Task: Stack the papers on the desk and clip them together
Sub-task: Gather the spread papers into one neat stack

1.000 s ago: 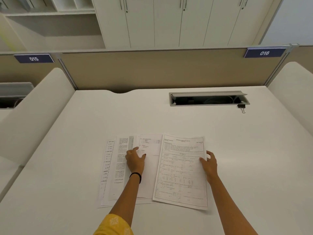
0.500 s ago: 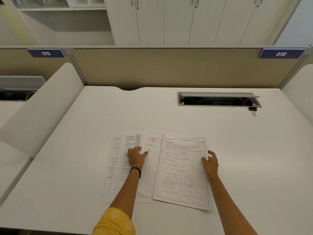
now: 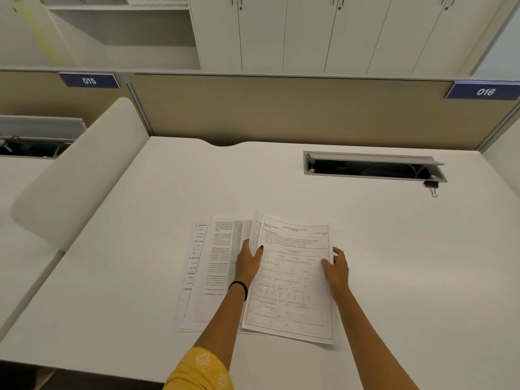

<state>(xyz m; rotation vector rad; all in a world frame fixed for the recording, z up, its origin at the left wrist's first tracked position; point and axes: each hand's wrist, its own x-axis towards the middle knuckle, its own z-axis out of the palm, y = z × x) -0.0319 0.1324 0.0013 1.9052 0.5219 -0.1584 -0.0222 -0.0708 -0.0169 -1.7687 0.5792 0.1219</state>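
White printed sheet pinched at its left edge by left hand, thumb on top; gripped at right edge by right hand. Left of left hand, more papers fanned flat on worktop. Well beyond right hand, black clip.

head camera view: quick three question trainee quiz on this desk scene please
1. True or false: the left hand and right hand both hold the top printed white paper sheet.
2. The small black metal binder clip lies: A) on that sheet B) on the white desk by the grey cable tray C) in a hand.
3. What number is on the blue plate at the right?
Key: 1 true; 2 B; 3 016.
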